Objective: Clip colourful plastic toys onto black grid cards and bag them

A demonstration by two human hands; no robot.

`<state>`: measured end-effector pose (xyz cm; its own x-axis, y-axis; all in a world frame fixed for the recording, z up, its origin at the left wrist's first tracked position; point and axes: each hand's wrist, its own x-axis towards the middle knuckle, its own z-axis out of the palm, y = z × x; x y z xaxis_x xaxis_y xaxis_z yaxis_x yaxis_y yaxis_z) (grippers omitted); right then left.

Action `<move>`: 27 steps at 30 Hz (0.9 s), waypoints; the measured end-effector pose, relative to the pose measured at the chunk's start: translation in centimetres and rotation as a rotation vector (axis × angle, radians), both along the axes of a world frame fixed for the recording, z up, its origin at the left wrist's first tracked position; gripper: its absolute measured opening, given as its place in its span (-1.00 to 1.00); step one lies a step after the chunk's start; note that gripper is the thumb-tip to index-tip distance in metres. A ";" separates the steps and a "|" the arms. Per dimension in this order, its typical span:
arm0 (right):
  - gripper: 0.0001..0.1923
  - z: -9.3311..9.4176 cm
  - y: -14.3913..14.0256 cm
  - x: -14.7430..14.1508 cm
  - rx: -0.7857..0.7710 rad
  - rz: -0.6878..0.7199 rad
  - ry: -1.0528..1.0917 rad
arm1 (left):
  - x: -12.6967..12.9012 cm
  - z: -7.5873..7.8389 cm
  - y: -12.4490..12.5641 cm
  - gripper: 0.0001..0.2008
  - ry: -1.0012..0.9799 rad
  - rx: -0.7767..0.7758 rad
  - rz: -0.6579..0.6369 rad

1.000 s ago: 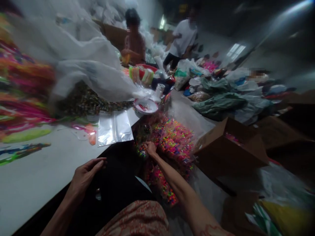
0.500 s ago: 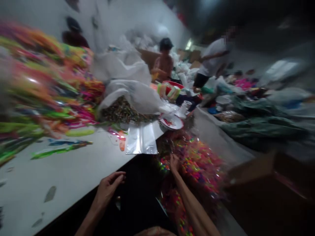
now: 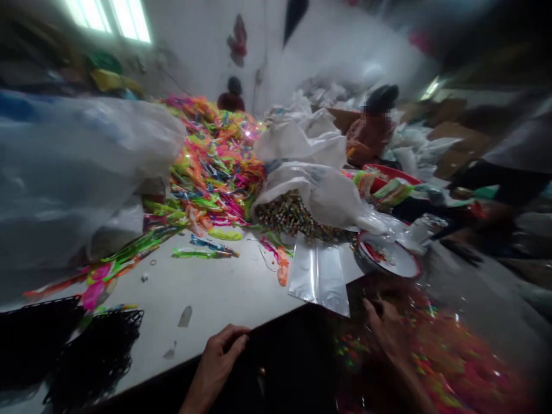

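My left hand rests on the near edge of the white table, fingers bent, holding nothing that I can see. Out to the right, my right hand is blurred and lies on a clear bag of small neon beads beside the table; whether it grips the bag I cannot tell. A flat stack of clear plastic sleeves overhangs the table edge just above that hand.
A heap of bright plastic toys covers the table's far left. A big white sack spills small dark pieces. A white plate sits at the corner. Black mesh lies near left. People work beyond, one seated.
The view has swung left and up, bringing the toy heap and black mesh into sight. My right hand stays on the bead bag; my left stays at the table edge.
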<state>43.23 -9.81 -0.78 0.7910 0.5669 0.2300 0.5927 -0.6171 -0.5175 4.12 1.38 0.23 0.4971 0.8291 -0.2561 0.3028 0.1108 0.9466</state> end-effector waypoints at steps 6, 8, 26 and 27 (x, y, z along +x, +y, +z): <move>-0.59 5.0 11.2 -9.6 -0.085 0.491 0.045 | -0.9 0.1 2.1 -0.59 -0.001 0.032 0.107; -0.60 5.2 14.7 -12.2 -0.217 0.570 -0.040 | -1.0 0.3 2.4 -0.60 -0.012 0.044 0.124; -0.67 1.4 19.6 -17.7 -0.045 0.555 0.508 | 4.7 -0.9 10.9 -0.72 0.156 0.403 0.347; -0.68 1.6 20.0 -18.0 -0.096 0.551 0.427 | 4.9 -0.8 11.4 -0.74 0.191 0.443 0.339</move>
